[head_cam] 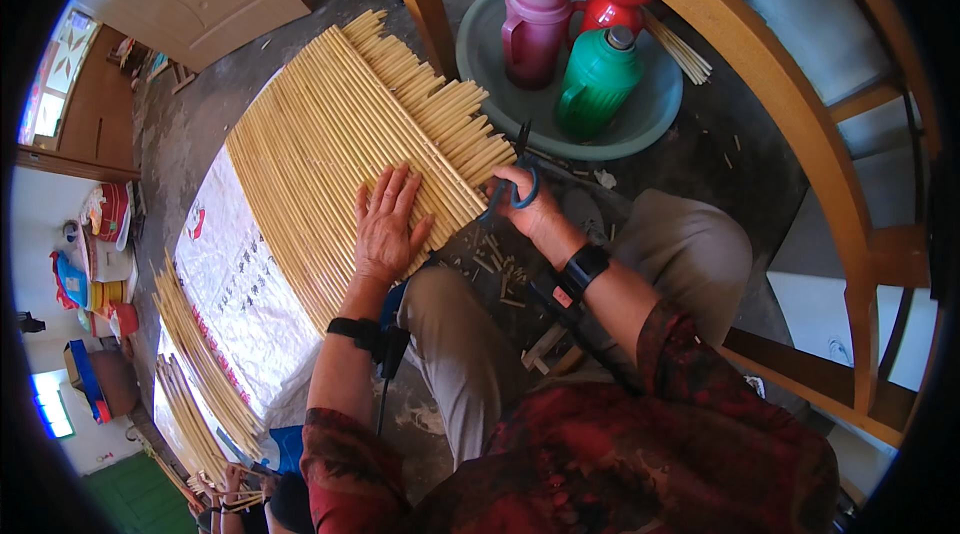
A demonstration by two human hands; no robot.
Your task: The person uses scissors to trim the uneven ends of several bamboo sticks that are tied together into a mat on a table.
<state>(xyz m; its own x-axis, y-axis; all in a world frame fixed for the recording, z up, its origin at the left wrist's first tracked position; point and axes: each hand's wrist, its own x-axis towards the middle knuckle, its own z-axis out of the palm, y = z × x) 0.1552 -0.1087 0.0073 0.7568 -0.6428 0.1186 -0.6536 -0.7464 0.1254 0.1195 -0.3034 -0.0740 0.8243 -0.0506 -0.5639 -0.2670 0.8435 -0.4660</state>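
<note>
A mat of pale yellow stalks (322,129), bound side by side, lies across a white woven plastic sheet. My left hand (391,223) rests flat on it near its near right side, fingers spread. Along the mat's right edge, the stalk ends (442,106) stick out at uneven lengths past a binding line. My right hand (531,200) holds scissors with blue handles (529,189) just beyond the near corner of that edge. Their dark blades point up and away from me, close beside the protruding ends. How far the blades are parted cannot be told.
Cut stalk bits (499,268) litter the floor between my knees. A grey-green basin (480,84) holds pink, red and green thermos flasks. Curved wooden furniture (825,114) stands at right. Bundles of loose stalks (202,354) lie on the white sheet (240,271). Another person's hands (232,481) hold stalks at lower left.
</note>
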